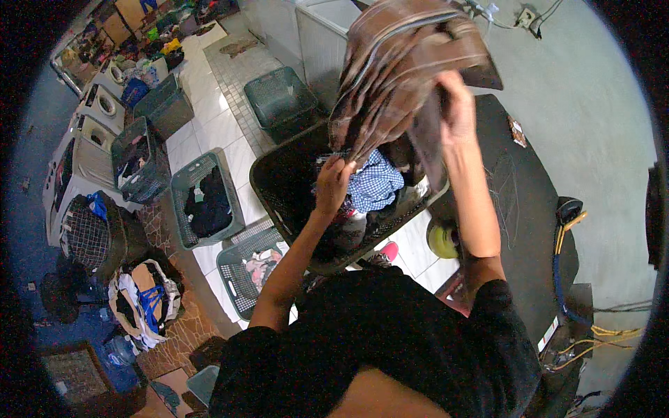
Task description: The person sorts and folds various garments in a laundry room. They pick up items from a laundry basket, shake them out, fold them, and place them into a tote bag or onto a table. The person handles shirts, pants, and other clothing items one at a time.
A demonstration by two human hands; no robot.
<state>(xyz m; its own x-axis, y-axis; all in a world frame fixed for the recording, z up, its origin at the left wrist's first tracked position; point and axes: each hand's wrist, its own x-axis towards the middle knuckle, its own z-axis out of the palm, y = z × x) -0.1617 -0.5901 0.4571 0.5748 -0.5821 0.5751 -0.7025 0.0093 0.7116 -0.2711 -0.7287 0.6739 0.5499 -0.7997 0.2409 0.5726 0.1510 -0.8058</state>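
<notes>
A brown striped cloth garment (387, 68), blurred by motion, hangs stretched between my two hands over a large dark laundry basket (282, 219). My left hand (333, 183) pinches its lower left end. Higher up, my right hand (456, 104) is at the garment's right side, its fingers partly hidden by the fabric. Inside the basket below lie a blue-and-white checked cloth (377, 183) and several darker clothes.
To the left on the tiles stand a basket of dark clothes (206, 206), a basket of light clothes (245, 271) and a green-grey basket (279, 99). Front-loading washing machines (102, 107) line the far left. A dark tabletop (522, 209) borders the right.
</notes>
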